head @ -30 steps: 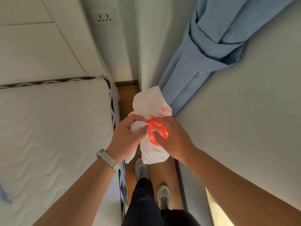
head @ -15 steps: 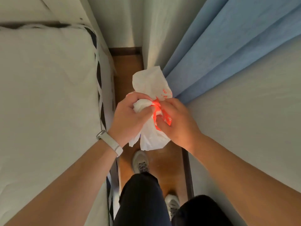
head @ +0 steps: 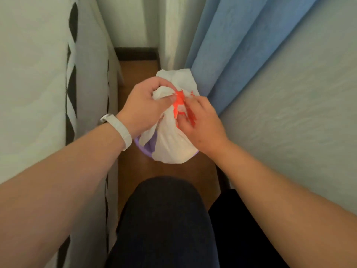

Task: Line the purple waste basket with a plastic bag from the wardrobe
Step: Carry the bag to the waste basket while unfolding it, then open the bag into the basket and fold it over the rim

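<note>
Crumpled white plastic bag with orange-red print [head: 170, 149] is held in the air between both hands, directly above the round purple plastic waste basket [head: 142, 149]. The bag's lower bulge hangs over the basket mouth and hides most of it; can't tell whether it touches the rim. Only a purple arc of rim and a bit of inner wall show, at the bag's lower left. The basket stands on the brown wooden floor [head: 135, 74], in the narrow gap between bed and wall.

Left hand [head: 143, 107] grips the bag's upper part: fingers [head: 164, 84] curled over the top, thumb pressed against them with white plastic pinched between. Right hand [head: 201, 124] holds the orange-printed part, fingers [head: 190, 105] bent and closed on a fold (thumb mostly hidden under the plastic). The two hands sit close together, almost touching at the print.

White watch strap [head: 123, 132] on the left wrist. Dark trouser knee [head: 164, 219] is below the basket in the view. White quilted mattress with black-and-white zigzag trim [head: 38, 74] runs along the left. Blue fabric curtain [head: 231, 55] hangs right of the bag, against the pale textured wall [head: 289, 113].
</note>
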Motion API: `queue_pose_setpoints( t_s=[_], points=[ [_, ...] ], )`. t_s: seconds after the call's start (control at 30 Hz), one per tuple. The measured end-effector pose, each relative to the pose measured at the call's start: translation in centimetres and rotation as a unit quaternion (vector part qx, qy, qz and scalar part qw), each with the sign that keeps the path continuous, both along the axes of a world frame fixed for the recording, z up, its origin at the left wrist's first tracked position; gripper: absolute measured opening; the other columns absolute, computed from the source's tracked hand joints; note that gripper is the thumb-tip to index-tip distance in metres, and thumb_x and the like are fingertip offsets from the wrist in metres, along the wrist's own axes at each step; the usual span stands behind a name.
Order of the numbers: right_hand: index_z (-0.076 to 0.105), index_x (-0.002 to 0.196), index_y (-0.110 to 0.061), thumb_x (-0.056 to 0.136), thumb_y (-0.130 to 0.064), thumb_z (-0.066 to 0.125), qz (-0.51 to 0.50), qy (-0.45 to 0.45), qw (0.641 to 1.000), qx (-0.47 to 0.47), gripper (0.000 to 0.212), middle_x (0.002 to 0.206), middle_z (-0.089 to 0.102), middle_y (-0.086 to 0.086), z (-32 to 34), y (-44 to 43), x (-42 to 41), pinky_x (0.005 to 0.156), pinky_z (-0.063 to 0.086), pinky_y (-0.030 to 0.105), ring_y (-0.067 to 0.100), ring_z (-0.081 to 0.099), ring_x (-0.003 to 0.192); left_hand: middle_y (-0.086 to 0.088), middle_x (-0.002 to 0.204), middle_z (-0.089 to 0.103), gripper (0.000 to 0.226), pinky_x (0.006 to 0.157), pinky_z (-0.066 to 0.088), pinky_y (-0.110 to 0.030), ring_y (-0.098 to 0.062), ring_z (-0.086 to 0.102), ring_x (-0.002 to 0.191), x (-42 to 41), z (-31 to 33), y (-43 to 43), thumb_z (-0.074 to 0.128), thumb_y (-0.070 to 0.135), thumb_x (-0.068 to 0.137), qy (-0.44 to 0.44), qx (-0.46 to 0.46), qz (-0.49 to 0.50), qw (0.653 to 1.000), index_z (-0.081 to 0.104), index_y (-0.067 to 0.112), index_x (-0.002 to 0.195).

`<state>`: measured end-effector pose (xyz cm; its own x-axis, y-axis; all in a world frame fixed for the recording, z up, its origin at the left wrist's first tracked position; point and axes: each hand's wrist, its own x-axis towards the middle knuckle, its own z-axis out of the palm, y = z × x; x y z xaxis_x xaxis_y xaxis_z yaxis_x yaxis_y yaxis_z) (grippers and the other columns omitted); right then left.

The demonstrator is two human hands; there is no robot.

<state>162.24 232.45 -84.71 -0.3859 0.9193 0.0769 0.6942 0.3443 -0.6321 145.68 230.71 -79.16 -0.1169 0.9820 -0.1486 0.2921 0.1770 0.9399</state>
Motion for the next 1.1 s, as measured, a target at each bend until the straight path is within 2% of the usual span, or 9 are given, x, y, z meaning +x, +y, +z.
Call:
queue_pose_setpoints(
  t_s=[0.17, 0.3, 0.43, 0.57, 0.67, 0.73, 0.87, 1.03, 1.1],
  points=[
    [0.057, 0.103, -0.009, 0.089, -0.033, 0.054, -0.026, 0.063, 0.992, 0.104, 0.028, 0.105, 0.055, 0.010, -2.2, -0.2, 0.3, 0.082, 0.048, 0.042, 0.025, 0.053, 0.097, 0.015, 0.093, 0.066, 0.020, 0.084, 0.049, -0.020, -0.001, 0.062, 0.090, 0.7, -0.6, 0.1, 0.070, 0.012, 0.085, 0.081, 0.165, -0.058, 0.981, 0.066, 0.031, 0.091],
    [0.058, 0.113, -0.008, 0.091, -0.032, 0.057, -0.042, 0.098, 0.983, 0.147, 0.032, 0.106, 0.056, 0.010, -2.2, -0.2, 0.1, 0.087, 0.046, 0.037, 0.024, 0.052, 0.100, 0.019, 0.090, 0.063, 0.022, 0.082, 0.041, -0.009, 0.010, 0.057, 0.085, 0.2, 0.0, 0.0, 0.066, 0.005, 0.084, 0.119, 0.224, -0.086, 0.964, 0.066, 0.024, 0.093],
    [0.058, 0.122, -0.013, 0.095, -0.036, 0.058, -0.043, 0.088, 0.989, 0.114, 0.035, 0.115, 0.056, 0.006, -3.5, -1.4, 0.7, 0.090, 0.047, 0.037, 0.020, 0.053, 0.105, 0.019, 0.093, 0.065, 0.019, 0.077, 0.041, -0.004, 0.012, 0.059, 0.085, 0.1, 0.0, 0.3, 0.066, 0.007, 0.087, 0.137, 0.152, -0.120, 0.972, 0.068, 0.024, 0.095],
    [0.061, 0.107, -0.016, 0.091, -0.042, 0.051, -0.046, 0.090, 0.993, 0.067, 0.032, 0.104, 0.054, 0.000, -5.4, -1.7, 1.2, 0.082, 0.049, 0.040, 0.017, 0.052, 0.097, 0.018, 0.098, 0.063, 0.016, 0.080, 0.040, -0.005, -0.001, 0.058, 0.096, 0.4, -2.6, 0.9, 0.071, 0.023, 0.088, 0.209, 0.055, -0.197, 0.956, 0.069, 0.031, 0.102],
    [0.063, 0.097, -0.016, 0.088, -0.032, 0.058, -0.055, 0.105, 0.992, 0.031, 0.019, 0.098, 0.053, -0.003, -7.1, -2.0, 1.1, 0.082, 0.049, 0.042, 0.016, 0.052, 0.092, 0.016, 0.104, 0.063, 0.022, 0.085, 0.036, -0.006, -0.006, 0.056, 0.104, 0.6, -4.1, 0.8, 0.072, 0.028, 0.087, 0.252, -0.005, -0.243, 0.937, 0.067, 0.030, 0.109],
    [0.065, 0.103, -0.016, 0.089, -0.025, 0.062, -0.055, 0.121, 0.991, 0.008, 0.017, 0.102, 0.054, -0.004, -7.9, -2.5, 1.2, 0.083, 0.049, 0.036, 0.014, 0.053, 0.094, 0.014, 0.110, 0.062, 0.026, 0.091, 0.038, -0.018, -0.009, 0.055, 0.108, 0.6, -4.6, 0.7, 0.072, 0.030, 0.086, 0.268, -0.044, -0.253, 0.928, 0.063, 0.035, 0.110],
    [0.065, 0.113, -0.020, 0.092, -0.030, 0.062, -0.058, 0.139, 0.988, -0.028, 0.024, 0.109, 0.054, -0.009, -8.4, -3.2, 1.7, 0.081, 0.042, 0.018, 0.006, 0.050, 0.096, 0.015, 0.115, 0.060, 0.034, 0.094, 0.042, -0.025, -0.010, 0.055, 0.109, 0.8, -5.1, 0.7, 0.076, 0.033, 0.082, 0.297, -0.092, -0.279, 0.909, 0.058, 0.041, 0.111],
    [0.065, 0.098, -0.023, 0.090, -0.025, 0.062, -0.079, 0.195, 0.977, -0.040, 0.008, 0.094, 0.055, -0.013, -7.8, -3.3, 1.7, 0.077, 0.043, 0.021, 0.008, 0.053, 0.089, 0.018, 0.117, 0.065, 0.030, 0.100, 0.051, -0.043, -0.008, 0.061, 0.111, 0.8, -4.7, 0.9, 0.070, 0.048, 0.084, 0.219, -0.131, -0.280, 0.926, 0.064, 0.043, 0.113],
    [0.063, 0.089, -0.025, 0.091, -0.023, 0.062, -0.090, 0.212, 0.972, -0.036, 0.003, 0.087, 0.056, -0.015, -7.3, -3.2, 1.6, 0.072, 0.042, 0.019, 0.007, 0.054, 0.083, 0.014, 0.112, 0.070, 0.021, 0.102, 0.050, -0.043, -0.008, 0.064, 0.108, 0.9, -4.2, 0.8, 0.066, 0.040, 0.090, 0.177, -0.128, -0.272, 0.937, 0.068, 0.036, 0.111]
  ],
)
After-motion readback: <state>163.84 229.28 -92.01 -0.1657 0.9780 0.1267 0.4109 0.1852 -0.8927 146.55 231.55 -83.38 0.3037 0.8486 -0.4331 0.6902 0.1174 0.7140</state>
